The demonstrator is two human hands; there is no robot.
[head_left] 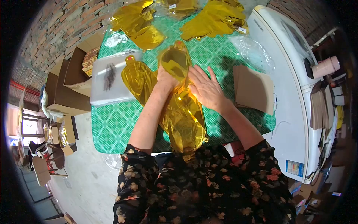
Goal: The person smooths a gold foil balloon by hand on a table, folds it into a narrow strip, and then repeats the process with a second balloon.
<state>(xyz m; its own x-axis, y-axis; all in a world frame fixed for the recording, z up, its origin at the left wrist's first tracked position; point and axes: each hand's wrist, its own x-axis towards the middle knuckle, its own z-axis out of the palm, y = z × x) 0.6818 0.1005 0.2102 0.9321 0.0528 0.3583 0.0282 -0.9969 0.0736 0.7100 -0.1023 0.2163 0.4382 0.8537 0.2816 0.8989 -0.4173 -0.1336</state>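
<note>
A shiny gold foil balloon, flat and wrinkled, runs from the middle of the table toward my body, its rounded top end raised. My left hand is closed on it near the top, with the fingers hidden behind the foil. On the right edge of the foil, my right hand lies flat, fingers stretched and thumb apart. Another gold lobe with a red mark at its tip spreads out left of my left wrist.
Gold foil stacks lie along the far edge of the green checked tablecloth. Clear plastic sleeves and white string are at left, brown cardboard sheets at right. A white refrigerator borders the right; open cartons stand left.
</note>
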